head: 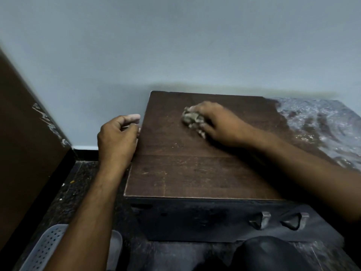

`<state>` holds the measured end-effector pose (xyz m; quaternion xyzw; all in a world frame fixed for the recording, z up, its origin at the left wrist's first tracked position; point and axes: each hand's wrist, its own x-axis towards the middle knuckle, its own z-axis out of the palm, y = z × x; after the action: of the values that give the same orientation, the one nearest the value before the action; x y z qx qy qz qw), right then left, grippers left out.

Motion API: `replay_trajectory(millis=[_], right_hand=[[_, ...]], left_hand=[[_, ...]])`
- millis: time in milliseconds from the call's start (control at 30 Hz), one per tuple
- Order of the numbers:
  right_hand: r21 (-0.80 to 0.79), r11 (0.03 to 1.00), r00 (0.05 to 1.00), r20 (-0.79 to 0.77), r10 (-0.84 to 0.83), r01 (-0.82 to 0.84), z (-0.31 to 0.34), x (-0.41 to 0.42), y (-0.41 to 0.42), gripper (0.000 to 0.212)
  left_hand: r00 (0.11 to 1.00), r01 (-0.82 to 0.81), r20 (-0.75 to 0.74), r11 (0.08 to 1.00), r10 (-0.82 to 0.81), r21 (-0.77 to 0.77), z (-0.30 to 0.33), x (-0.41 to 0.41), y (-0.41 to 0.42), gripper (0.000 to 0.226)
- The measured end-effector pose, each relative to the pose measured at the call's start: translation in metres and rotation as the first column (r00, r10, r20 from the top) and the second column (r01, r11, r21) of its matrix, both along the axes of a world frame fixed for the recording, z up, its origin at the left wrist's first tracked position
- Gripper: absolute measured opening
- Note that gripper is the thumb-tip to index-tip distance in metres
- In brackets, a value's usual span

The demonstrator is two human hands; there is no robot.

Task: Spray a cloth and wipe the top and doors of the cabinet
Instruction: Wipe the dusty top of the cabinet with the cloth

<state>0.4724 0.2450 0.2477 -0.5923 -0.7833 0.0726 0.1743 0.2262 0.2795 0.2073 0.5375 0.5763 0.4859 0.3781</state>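
Note:
A low cabinet stands against the wall with a scuffed dark brown top (185, 169) and a black front with doors (195, 218) carrying two metal handles (261, 220). My right hand (216, 122) grips a crumpled greyish cloth (191, 118) and presses it on the far middle of the top. My left hand (117, 137) rests against the cabinet's left edge, fingers loosely curled and holding nothing. No spray bottle is in view.
A speckled stone surface (322, 124) adjoins the cabinet on the right. A dark brown panel (25, 143) leans at the left. A perforated white plastic basket (45, 249) sits on the dark floor (82, 192) at lower left. My knee (269, 253) is at the bottom.

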Motion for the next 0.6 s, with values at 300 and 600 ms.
replay_trajectory(millis=[300,600], right_hand=[[0.022,1.000,0.999,0.049,-0.001,0.000,-0.017,-0.075,0.087,0.041],[-0.006,0.974,0.974,0.046,-0.224,0.224,-0.008,0.016,0.067,0.027]], left_hand=[[0.998,0.043,-0.045,0.999,-0.042,0.027,-0.001,0.004,0.000,0.027],[0.997,0.067,-0.031,0.992,-0.064,0.104,0.007,0.000,0.003,0.028]])
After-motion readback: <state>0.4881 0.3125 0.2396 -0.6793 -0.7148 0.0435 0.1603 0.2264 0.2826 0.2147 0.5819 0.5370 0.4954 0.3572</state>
